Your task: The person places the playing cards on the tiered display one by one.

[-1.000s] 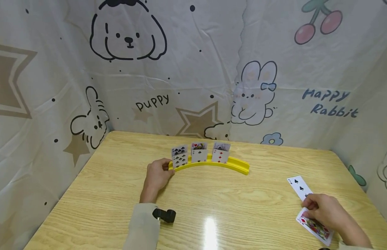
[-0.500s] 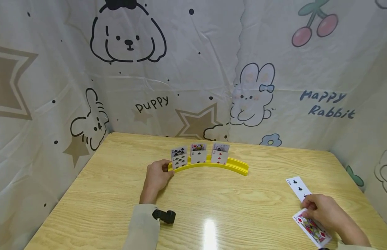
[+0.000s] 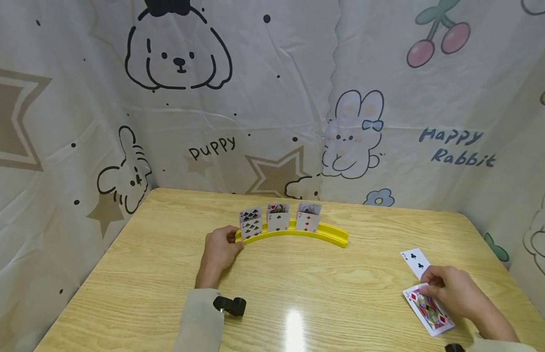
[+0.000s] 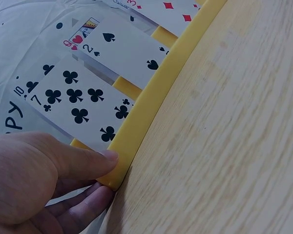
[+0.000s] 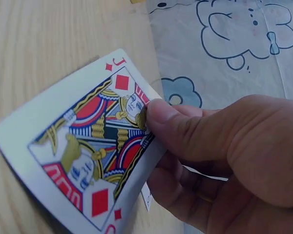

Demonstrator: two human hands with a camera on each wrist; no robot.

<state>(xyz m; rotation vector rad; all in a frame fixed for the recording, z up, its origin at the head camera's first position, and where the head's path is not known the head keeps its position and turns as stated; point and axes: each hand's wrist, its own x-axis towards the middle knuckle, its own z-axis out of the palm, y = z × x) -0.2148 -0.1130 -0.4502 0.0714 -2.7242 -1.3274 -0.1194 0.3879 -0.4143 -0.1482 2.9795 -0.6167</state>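
Note:
My left hand [image 3: 219, 249] grips the left end of a curved yellow card holder [image 3: 334, 234], thumb in front and fingers beneath. Cards stand in it in three pairs: the seven of clubs [image 4: 78, 100] before a ten of clubs, the two of spades [image 4: 119, 48] before a queen of hearts, and the three of diamonds [image 3: 307, 222] before a face card. At the right, my right hand [image 3: 457, 291] pinches the jack of diamonds [image 5: 102, 146] by its edge, thumb on its face. A clubs card [image 3: 415, 261] lies on the table just beyond, partly covered by that hand.
The wooden table [image 3: 342, 293] carries the holder towards its far side. A patterned cloth [image 3: 254, 98] hangs behind and at both sides of the table. A black camera mount [image 3: 230, 305] sits on the left wrist.
My right hand has lifted the jack of diamonds slightly and moved it a little left and away from me. The left hand stays on the holder; the head view has shifted slightly.

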